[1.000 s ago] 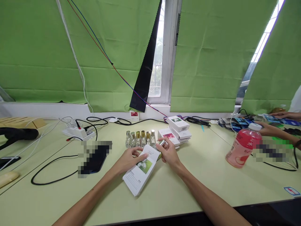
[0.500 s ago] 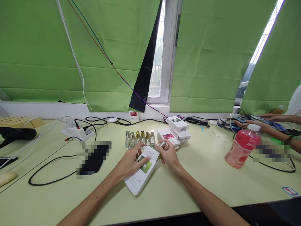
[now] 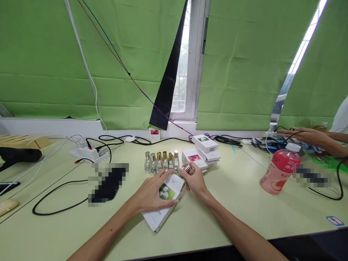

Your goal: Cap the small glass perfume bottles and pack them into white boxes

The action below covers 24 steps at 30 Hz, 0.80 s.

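My left hand (image 3: pixel 153 192) is wrapped over a flat white carton (image 3: pixel 166 191) with a green picture of white flowers, thumb along its near edge and fingers at its far edge. In my right hand (image 3: pixel 193 177) is a small glass bottle with a silver cap (image 3: pixel 187 168), pinched beside the carton's upper right end; its body is mostly hidden by my fingers. Just behind my hands stands a row of several small glass bottles (image 3: pixel 162 164) with silver and gold caps. White boxes (image 3: pixel 206 143) are stacked to the right of that row, the upper ones with green and pink pictures.
A pink drink bottle (image 3: pixel 281 168) stands at the right, near another person's hands (image 3: pixel 307 136) over dark packets. On the left are a blurred dark phone (image 3: pixel 108 185), looping cables and a white power strip (image 3: pixel 91 154). A small box (image 3: pixel 154 134) leans at the back wall.
My left thumb has moved from the carton's face down to its near edge, and the hand is spread wider over it. The other person's hands have shifted at the right.
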Available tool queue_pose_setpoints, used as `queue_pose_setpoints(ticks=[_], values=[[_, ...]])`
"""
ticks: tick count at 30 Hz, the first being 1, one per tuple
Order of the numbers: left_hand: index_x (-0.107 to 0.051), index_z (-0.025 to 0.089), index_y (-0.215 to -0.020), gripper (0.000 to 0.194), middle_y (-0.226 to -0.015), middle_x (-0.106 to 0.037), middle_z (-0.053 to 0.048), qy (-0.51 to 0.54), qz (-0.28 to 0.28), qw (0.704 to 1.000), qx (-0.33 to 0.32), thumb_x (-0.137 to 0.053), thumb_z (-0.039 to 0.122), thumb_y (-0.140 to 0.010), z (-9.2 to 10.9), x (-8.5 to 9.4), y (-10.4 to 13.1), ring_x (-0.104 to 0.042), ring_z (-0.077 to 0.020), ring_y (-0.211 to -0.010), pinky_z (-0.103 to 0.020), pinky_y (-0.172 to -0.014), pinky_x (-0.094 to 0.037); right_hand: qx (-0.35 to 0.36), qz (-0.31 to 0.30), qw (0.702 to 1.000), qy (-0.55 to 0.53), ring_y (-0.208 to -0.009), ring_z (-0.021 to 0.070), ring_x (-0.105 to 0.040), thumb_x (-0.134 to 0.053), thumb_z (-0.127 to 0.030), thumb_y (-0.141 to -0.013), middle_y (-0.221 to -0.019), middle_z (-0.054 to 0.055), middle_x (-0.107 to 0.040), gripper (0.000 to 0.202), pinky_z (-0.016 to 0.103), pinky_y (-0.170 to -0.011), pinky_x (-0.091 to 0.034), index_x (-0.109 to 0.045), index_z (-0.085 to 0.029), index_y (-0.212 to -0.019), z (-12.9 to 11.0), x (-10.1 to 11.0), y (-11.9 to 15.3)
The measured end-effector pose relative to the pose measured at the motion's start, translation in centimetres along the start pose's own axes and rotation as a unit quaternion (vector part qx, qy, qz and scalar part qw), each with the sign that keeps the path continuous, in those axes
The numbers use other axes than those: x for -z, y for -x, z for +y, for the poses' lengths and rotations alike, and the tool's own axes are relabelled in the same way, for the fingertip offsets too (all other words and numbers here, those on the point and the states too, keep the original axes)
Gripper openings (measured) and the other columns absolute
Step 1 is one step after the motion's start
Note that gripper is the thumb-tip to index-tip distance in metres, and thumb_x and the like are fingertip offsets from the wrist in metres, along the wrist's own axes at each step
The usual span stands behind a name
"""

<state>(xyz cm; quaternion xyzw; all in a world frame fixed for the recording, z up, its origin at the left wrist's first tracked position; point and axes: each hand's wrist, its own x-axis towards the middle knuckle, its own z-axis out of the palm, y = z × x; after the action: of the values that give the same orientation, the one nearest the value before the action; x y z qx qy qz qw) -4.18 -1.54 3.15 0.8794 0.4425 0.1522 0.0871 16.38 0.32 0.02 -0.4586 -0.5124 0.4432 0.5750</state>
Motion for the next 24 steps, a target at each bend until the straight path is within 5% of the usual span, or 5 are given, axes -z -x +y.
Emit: queue_pose_setpoints(ticks=[12,24], values=[[-0.043,0.035,-0.151,0.074,-0.144,-0.055,-0.010,0.034,0.021,0.999,-0.020,-0.066,0.047,-0.082,0.2,0.5,0.1,-0.060,-0.0342,-0.122,-0.047,-0.102,-0.049,0.020,0.037,0.999,0.011,-0.030,0.0081,-0.038,-0.073,-0.053,-0.075,-0.053,-0.009,-0.053,0.040,0.021,-0.029,-0.028,-0.054,-0.022,-0.093,-1.1,0.0,0.5],[-0.041,0.026,-0.139,0.053,-0.156,-0.037,-0.013,0.065,0.043,0.995,-0.067,-0.058,0.043,-0.092,-0.1,0.2,0.1,-0.054,-0.0306,-0.131,-0.044,-0.108,-0.047,0.052,0.094,0.994,0.010,-0.035,0.0098,-0.042,-0.069,-0.052,-0.078,-0.056,-0.006,-0.054,0.037,0.022,-0.034,-0.031,-0.053,-0.022,-0.093,-1.7,-0.3,0.9]])
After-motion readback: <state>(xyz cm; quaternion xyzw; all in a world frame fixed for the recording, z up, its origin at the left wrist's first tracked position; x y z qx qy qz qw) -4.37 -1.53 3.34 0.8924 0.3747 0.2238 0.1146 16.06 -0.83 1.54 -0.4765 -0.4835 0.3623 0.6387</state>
